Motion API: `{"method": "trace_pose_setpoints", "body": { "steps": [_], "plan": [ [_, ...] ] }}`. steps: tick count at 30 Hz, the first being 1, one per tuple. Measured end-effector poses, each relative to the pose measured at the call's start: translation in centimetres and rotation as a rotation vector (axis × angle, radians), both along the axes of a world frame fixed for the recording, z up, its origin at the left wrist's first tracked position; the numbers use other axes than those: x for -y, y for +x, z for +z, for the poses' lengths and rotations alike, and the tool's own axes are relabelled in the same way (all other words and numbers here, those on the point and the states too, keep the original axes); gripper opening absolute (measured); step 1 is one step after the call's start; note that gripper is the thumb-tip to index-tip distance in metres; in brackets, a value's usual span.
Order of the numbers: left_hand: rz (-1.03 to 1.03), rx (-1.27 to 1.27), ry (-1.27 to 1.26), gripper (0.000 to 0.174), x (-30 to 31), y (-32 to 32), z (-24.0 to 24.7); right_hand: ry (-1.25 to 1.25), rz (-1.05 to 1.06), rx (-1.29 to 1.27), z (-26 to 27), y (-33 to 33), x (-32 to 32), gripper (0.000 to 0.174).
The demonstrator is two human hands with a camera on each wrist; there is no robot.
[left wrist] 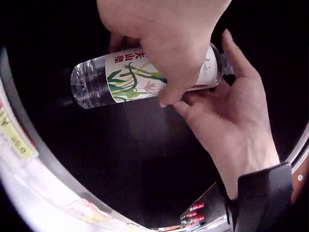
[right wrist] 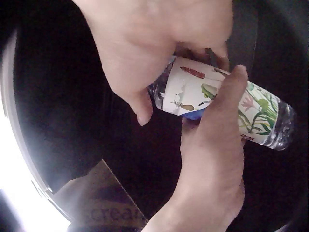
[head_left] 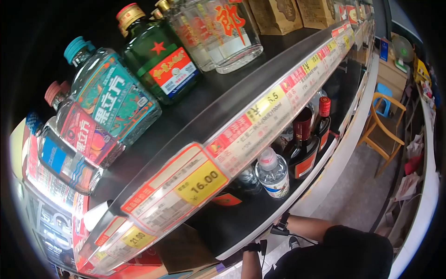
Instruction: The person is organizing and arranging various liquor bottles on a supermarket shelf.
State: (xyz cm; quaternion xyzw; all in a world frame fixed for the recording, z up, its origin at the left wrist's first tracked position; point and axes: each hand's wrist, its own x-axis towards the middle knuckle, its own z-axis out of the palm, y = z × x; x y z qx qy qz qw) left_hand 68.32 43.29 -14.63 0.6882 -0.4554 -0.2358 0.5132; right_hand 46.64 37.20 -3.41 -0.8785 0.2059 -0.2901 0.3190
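A clear water bottle (left wrist: pixel 130 75) with a plant-patterned white label lies sideways in both hands, over a dark surface. My left hand (left wrist: pixel 169 43) comes from the top of the left wrist view and grips the bottle round its label. My right hand (left wrist: pixel 236 116) holds the neck end, its fingers and thumb around it and the cap mostly hidden. From the right wrist view, the right hand (right wrist: pixel 140 38) covers the neck, while the left hand (right wrist: pixel 207 150) has its thumb across the label. In the head view the shelf hides both hands; only the banded wrists and forearms show.
Several liquor bottles, among them a green bottle (head_left: pixel 162 65) and a teal-labelled bottle (head_left: pixel 116 95), stand on the upper shelf above a price strip (head_left: pixel 251 121). Below are a clear bottle (head_left: pixel 273 179) and dark bottles (head_left: pixel 304 153). A wooden chair (head_left: pixel 388 128) stands across the aisle.
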Motion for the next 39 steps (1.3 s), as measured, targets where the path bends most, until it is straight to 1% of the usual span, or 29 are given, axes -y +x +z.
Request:
{"method": "trace_pose_setpoints", "body": {
  "steps": [8,9,10,11,12,13,14,16,18,19,20,21,22,23,24,25,26,28,29,30,32,33,34,36,37,38,39],
  "plan": [
    [-0.296,-0.019,0.118,0.049,-0.4,-4.7,-2.4,0.238,-0.204,-0.079,0.4,-0.7,1.4,0.029],
    [-0.269,0.026,0.255,0.053,-0.3,-7.2,3.2,0.209,-0.261,0.116,0.4,-0.9,1.8,0.026],
    [-0.239,0.076,0.386,0.058,0.1,-10.3,11.0,0.17,-0.316,0.309,0.5,-1.2,2.4,0.024],
    [-0.245,0.091,0.375,0.059,0.7,-11.3,12.9,0.261,-0.362,0.37,2.4,-2.7,2.4,0.025],
    [-0.245,0.101,0.367,0.061,1.0,-11.9,13.9,0.355,-0.401,0.428,4.3,-4.5,2.2,0.027],
    [-0.231,-0.008,0.403,0.064,1.6,-12.5,14.8,0.538,-0.367,0.406,4.5,-5.9,2.3,0.034],
    [-0.228,0.026,0.466,0.067,2.0,-13.3,16.0,0.596,-0.414,0.326,4.8,-7.2,2.2,0.041],
    [-0.202,0.063,0.293,0.068,2.0,-13.7,14.7,0.742,-0.325,0.204,10.7,-11.3,1.1,0.047],
    [-0.155,0.343,0.018,0.068,2.0,-15.8,15.6,0.516,-0.189,0.393,7.0,-11.9,0.5,0.052],
    [-0.149,0.464,-0.028,0.066,1.5,-17.3,17.0,0.593,-0.169,0.375,7.3,-13.2,0.0,0.052],
    [-0.163,0.477,-0.024,0.066,1.3,-17.7,16.4,0.601,-0.159,0.377,7.5,-14.7,-0.5,0.056],
    [-0.135,0.59,-0.053,0.063,0.7,-17.6,14.9,0.645,-0.103,0.382,7.6,-16.2,-0.7,0.06],
    [-0.102,0.7,-0.082,0.061,0.1,-18.3,14.6,0.69,-0.044,0.382,7.8,-18.0,-1.0,0.064],
    [-0.074,0.755,-0.061,0.058,-0.7,-19.3,14.4,0.678,0.001,0.356,8.1,-20.2,-1.4,0.068],
    [-0.046,0.767,-0.119,0.061,-1.2,-21.3,15.4,0.657,0.045,0.327,8.6,-22.5,-1.3,0.073],
    [-0.042,0.745,-0.09,0.062,-1.5,-23.3,16.2,0.573,0.036,0.302,8.6,-24.5,-1.5,0.079],
    [-0.038,0.721,-0.05,0.064,-2.0,-25.2,16.6,0.582,0.038,0.301,8.5,-26.6,-1.8,0.079],
    [-0.118,0.644,-0.001,0.067,-2.5,-29.2,17.1,0.607,0.066,0.375,9.4,-31.2,-1.9,0.081],
    [-0.162,0.625,-0.008,0.068,-2.6,-31.5,17.3,0.666,0.027,0.291,10.3,-33.8,-2.0,0.083],
    [-0.216,0.576,-0.015,0.07,-2.5,-33.1,16.5,0.679,0.032,0.287,10.6,-35.8,-1.8,0.083],
    [-0.305,0.537,0.012,0.071,-1.5,-37.2,16.2,0.645,-0.118,0.112,10.7,-39.7,-2.0,0.084],
    [-0.341,0.512,0.033,0.072,-1.1,-39.4,16.2,0.587,-0.18,0.129,10.2,-41.7,-2.3,0.087],
    [-0.379,0.49,0.053,0.073,-0.6,-41.3,16.3,0.602,-0.177,0.124,10.1,-43.3,-2.6,0.087],
    [-0.439,0.501,0.073,0.072,0.6,-44.8,16.6,0.504,-0.439,0.141,10.1,-46.4,-3.1,0.09],
    [-0.49,0.508,0.042,0.071,1.3,-46.3,17.1,0.514,-0.438,0.134,10.1,-47.6,-3.4,0.09],
    [-0.545,0.516,0.006,0.07,2.1,-47.6,17.5,0.59,-0.521,0.194,10.1,-48.9,-3.6,0.09],
    [-0.551,0.509,0.009,0.07,2.9,-48.8,17.8,0.663,-0.609,0.254,10.1,-50.1,-3.7,0.09]
  ]
}}
